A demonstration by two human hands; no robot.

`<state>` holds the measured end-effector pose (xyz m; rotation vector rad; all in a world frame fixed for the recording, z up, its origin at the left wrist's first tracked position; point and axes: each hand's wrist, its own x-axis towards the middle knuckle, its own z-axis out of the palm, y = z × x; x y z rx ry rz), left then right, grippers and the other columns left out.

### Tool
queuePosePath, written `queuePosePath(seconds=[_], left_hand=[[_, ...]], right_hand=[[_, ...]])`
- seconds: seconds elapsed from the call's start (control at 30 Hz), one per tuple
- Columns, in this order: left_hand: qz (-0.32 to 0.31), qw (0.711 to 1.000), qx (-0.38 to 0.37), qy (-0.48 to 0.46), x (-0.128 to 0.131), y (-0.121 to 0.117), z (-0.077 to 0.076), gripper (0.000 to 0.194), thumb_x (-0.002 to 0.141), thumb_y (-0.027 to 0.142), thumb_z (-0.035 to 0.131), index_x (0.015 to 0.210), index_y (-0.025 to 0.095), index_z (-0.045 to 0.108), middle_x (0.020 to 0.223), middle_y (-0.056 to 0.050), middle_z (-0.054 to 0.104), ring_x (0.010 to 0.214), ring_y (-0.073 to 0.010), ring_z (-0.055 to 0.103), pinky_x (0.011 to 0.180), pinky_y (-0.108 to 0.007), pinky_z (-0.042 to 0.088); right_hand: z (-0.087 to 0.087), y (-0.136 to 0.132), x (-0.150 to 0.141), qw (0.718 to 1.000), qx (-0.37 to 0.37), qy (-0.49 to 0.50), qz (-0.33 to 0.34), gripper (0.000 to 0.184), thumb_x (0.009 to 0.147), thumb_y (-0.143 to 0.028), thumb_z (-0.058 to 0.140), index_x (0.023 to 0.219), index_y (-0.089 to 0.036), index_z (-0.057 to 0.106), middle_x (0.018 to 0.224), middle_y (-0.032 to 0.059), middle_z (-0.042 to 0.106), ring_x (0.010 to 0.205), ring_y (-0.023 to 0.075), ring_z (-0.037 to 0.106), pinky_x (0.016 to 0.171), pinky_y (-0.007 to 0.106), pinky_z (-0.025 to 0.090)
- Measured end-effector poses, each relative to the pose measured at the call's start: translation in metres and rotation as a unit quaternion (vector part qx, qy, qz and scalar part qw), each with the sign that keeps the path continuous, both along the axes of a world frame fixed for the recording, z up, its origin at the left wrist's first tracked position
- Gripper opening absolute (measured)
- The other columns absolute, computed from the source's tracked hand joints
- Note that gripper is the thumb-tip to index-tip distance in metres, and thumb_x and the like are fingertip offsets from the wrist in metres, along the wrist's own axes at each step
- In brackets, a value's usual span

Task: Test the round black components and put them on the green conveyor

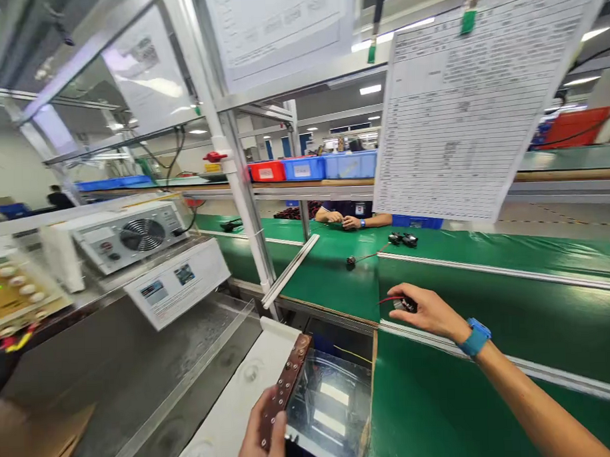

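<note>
My left hand (pixel 262 431) is closed round the near end of a long brown strip (pixel 291 365) dotted with small metal rings or studs. The strip lies along a white ledge, beside a clear plastic sheet (pixel 326 401) with lights mirrored in it. Over the green bench, my right hand (pixel 431 312) pinches a small black part (pixel 410 305) with a red wire. The fingers cover most of that part, so its exact kind is hidden. A teal band sits on my right wrist.
A green conveyor (pixel 331 274) carries another small dark wired part (pixel 351 262) and black parts (pixel 403 239). Across it are a co-worker's hands (pixel 342 219). A metal post (pixel 244 210) and a hanging printed sheet (pixel 461 110) stand ahead. To the left is a fan-fronted box (pixel 130 238).
</note>
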<state>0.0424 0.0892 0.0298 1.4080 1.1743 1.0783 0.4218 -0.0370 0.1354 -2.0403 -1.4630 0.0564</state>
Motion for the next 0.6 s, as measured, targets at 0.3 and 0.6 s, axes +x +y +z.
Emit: queuePosePath(seconds=[0.3, 0.6], left_hand=[[-0.142, 0.988, -0.041, -0.037, -0.013, -0.038, 0.03, 0.044, 0.078, 0.043, 0.066, 0.113, 0.016, 0.062, 0.09, -0.009, 0.073, 0.089, -0.0237, 0.067, 0.089, -0.037, 0.049], [0.0, 0.939, -0.234, -0.25, -0.116, -0.082, -0.075, 0.068, 0.061, 0.083, 0.063, 0.082, 0.019, 0.055, 0.043, 0.006, 0.047, 0.043, -0.0143, 0.053, 0.051, -0.026, 0.037]], right_hand=[[-0.008, 0.145, -0.205, 0.914, -0.003, 0.101, 0.394, 0.018, 0.081, -0.033, 0.069, 0.094, -0.022, 0.064, 0.092, 0.0012, 0.065, 0.085, 0.0174, 0.059, 0.078, 0.027, 0.045], [-0.15, 0.254, -0.388, 0.899, -0.175, 0.034, 0.4, 0.031, 0.075, -0.007, 0.065, 0.105, -0.013, 0.065, 0.101, 0.01, 0.071, 0.093, 0.0216, 0.064, 0.079, 0.026, 0.044]])
